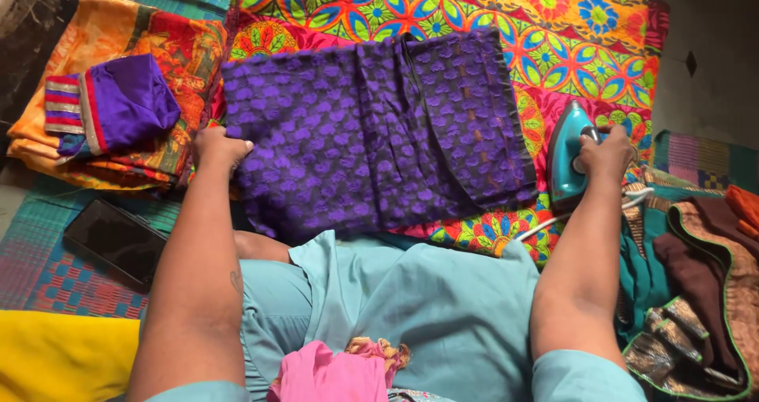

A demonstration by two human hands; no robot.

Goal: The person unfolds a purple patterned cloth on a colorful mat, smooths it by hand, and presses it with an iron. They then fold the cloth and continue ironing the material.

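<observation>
A purple patterned garment (pixel 371 129) lies folded flat on a bright floral cloth (pixel 553 22) spread on the floor. My left hand (pixel 217 145) rests on the garment's left edge, fingers curled over the fabric. My right hand (pixel 605 153) grips the handle of a teal electric iron (pixel 565 153), which stands just off the garment's right edge on the floral cloth. The iron's white cord (pixel 545 224) runs back toward me.
A stack of folded orange cloth (pixel 158 46) topped by a purple blouse (pixel 126 101) sits at the left. A black phone (pixel 115 240) lies on a woven mat. Brown and green garments (pixel 704 283) are piled at the right. Pink cloth (pixel 324 374) is in my lap.
</observation>
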